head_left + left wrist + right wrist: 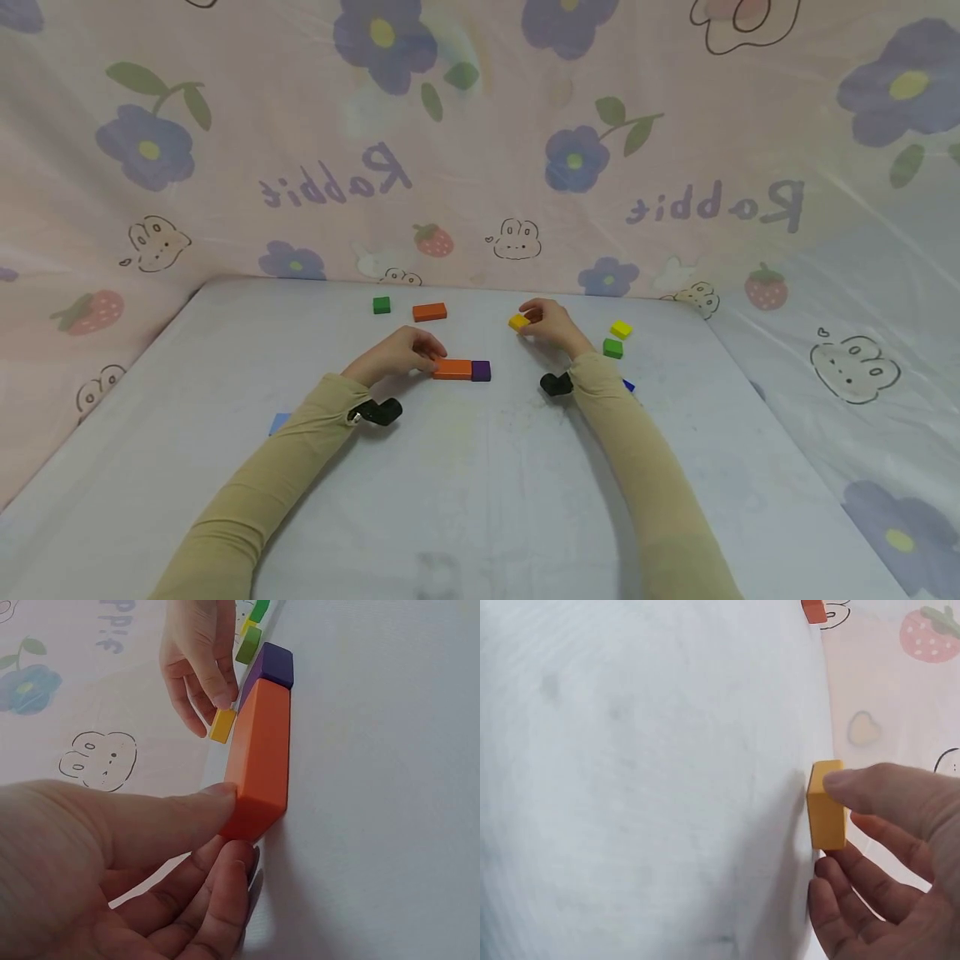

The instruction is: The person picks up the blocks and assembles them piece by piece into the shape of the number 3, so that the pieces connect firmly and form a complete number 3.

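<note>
My left hand [396, 353] holds the left end of an orange block [452, 369] lying on the white table. In the left wrist view its thumb lies against the block's side, and the curled fingers are at the near end. A purple block [481, 371] touches the orange block's right end, in line with it. Farther back and to the right, my right hand [553, 325] pinches a yellow block [518, 322] between thumb and fingers. The right wrist view shows the thumb on that yellow block [827, 810], close to the table surface.
Toward the back stand a green block [382, 305] and another orange block [430, 312]. To the right are a second yellow block [621, 330], a light green block [612, 348] and a blue block [628, 386] partly behind the sleeve. A light blue piece [280, 423] shows beside the left sleeve.
</note>
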Motion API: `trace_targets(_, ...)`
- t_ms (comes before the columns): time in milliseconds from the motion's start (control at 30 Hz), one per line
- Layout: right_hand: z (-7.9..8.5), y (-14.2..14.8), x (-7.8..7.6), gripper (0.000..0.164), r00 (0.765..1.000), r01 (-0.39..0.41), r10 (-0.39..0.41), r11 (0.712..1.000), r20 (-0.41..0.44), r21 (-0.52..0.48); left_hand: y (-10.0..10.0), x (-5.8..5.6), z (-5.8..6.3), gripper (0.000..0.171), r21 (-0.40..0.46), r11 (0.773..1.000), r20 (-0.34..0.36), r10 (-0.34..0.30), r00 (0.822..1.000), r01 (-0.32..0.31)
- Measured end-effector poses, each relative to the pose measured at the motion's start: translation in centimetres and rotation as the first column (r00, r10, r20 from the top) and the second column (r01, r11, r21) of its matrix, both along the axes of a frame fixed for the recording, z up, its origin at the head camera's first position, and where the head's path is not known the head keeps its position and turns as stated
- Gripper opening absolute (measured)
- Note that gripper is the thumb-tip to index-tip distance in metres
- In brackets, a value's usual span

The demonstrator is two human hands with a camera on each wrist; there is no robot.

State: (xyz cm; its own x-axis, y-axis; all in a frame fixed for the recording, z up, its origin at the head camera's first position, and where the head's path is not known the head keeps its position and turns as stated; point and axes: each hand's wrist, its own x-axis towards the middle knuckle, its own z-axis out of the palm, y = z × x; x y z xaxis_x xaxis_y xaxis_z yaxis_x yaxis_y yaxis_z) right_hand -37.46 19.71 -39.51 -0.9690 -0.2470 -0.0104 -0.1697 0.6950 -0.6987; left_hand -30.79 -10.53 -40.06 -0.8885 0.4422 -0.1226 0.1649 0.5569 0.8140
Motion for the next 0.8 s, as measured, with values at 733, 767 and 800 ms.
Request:
trace_targets(733,0.03,0.26,-0.01,0.039,1.0,-0.019,0.019,0.998,-0.004,0.052,-0.09,-0.14,-0.02,0.021,0.016,1.0,0.027,-0.004,1.0,0.003)
trace_targets(767,0.01,0.43,-0.02,0.039,1.0,-0.026,0.026,0.998,-0.006,0.051,-0.1,-0.12,0.01,0.021,0.015,1.0,0.026,-0.005,1.0,0.004)
trace_targets(800,0.04,0.53,0.0,0.039,1.0,-0.026,0.026,0.999,-0.003,0.045,-0.11,-0.11,0.0,0.021,0.016,1.0,0.022,-0.008,1.0,0.007)
